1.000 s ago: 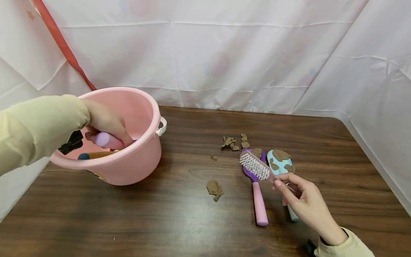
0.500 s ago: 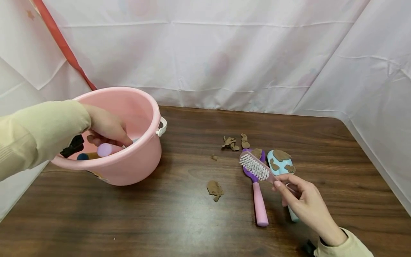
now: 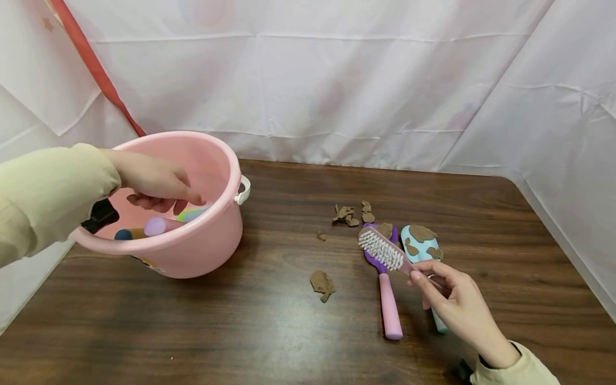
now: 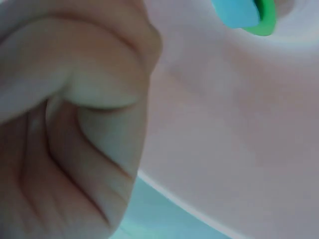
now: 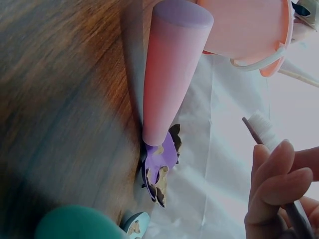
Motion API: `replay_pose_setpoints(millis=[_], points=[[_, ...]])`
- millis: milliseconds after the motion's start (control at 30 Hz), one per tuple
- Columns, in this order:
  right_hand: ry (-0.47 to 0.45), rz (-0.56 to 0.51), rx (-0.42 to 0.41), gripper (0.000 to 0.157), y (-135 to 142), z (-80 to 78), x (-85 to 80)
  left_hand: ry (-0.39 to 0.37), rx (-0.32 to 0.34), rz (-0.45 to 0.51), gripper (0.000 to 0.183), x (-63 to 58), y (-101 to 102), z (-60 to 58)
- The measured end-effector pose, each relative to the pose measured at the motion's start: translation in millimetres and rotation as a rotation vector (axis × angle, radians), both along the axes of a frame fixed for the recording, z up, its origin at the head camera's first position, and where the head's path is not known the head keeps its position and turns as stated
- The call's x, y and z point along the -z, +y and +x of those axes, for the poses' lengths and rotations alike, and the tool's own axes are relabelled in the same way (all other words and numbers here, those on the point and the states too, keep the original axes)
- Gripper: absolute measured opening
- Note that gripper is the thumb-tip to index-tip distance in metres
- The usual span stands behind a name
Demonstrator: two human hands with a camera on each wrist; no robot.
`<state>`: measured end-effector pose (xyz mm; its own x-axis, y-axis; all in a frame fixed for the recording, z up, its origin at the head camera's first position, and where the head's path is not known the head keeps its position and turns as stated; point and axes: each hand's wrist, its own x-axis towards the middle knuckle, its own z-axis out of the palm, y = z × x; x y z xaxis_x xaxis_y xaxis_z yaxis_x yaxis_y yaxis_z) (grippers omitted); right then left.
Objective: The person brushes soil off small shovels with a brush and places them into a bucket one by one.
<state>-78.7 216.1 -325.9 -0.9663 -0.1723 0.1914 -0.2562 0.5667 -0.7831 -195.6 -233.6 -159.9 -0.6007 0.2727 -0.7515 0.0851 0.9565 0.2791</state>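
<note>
My left hand (image 3: 161,179) is inside the pink bucket (image 3: 212,251), over several toy tools, its fingers loosely bent with nothing visible in them. A pink handle with a lilac end (image 3: 156,226) lies below it, beside a handle with a dark blue end (image 3: 123,234) and a green and light-blue piece (image 4: 239,12). At the right, my right hand (image 3: 464,305) grips a pink scrub brush (image 3: 382,248) with white bristles, bristles facing left. Beneath the brush lies a purple toy shovel with a pink handle (image 3: 390,307). A light-blue toy shovel (image 3: 418,244) lies partly under my hand; both carry brown mud-like flakes.
Brown flakes lie on the wooden table (image 3: 269,331): a larger piece (image 3: 322,283) in the middle, a small heap (image 3: 345,214) and a pair (image 3: 367,211) behind the shovels. A white curtain (image 3: 308,91) hangs behind the table. The bucket has a white handle (image 3: 243,190).
My left hand has let go of the pink-handled toy tool in the bucket and risen slightly. The tool has dropped lower there. My right hand and the brush stay put.
</note>
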Motion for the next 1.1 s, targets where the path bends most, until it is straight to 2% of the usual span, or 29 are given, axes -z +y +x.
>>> replay_pose_setpoints(millis=[167, 400, 567, 667, 733, 800, 833, 967, 1033, 1067, 1100], points=[[-0.004, 0.005, -0.005, 0.008, -1, -1.2, -0.4, 0.193, -0.054, 0.087, 0.039, -9.6, -2, 8.3], [0.002, 0.008, -0.012, 0.009, 0, -2.1, 0.5, 0.443, -0.103, 0.048, 0.054, -26.4, -1, 18.6], [0.002, 0.003, -0.015, 0.009, -1, -1.0, 0.7, 0.580, -0.103, 0.075, 0.060, -30.7, 4, 28.6], [0.002, -0.006, -0.017, 0.009, -1, -0.9, 0.5, 0.703, -0.108, 0.089, 0.054, -28.1, 11, 41.0], [0.004, -0.012, -0.019, 0.009, -2, -1.1, 0.2, 0.778, -0.127, 0.113, 0.044, -25.8, 19, 53.3], [0.004, -0.020, -0.024, 0.009, -2, -1.7, 0.2, 0.838, -0.150, 0.197, 0.033, -24.6, 30, 69.1], [0.001, -0.024, -0.026, 0.009, -3, -1.9, 0.0, 0.886, -0.144, 0.235, 0.029, -23.8, 36, 77.0], [-0.013, -0.039, -0.025, 0.010, -5, -3.1, -0.7, 1.078, 0.002, 0.427, 0.024, -17.7, 58, 100.9], [-0.018, -0.043, -0.018, 0.010, -6, -3.2, -1.5, 1.169, 0.091, 0.440, 0.026, -11.4, 70, 107.8], [-0.017, -0.044, -0.014, 0.010, -6, -2.8, -1.7, 1.181, 0.120, 0.453, 0.026, -7.7, 75, 110.5], [-0.016, -0.043, -0.010, 0.010, -7, -2.6, -2.0, 1.169, 0.105, 0.456, 0.026, -4.6, 82, 114.7]])
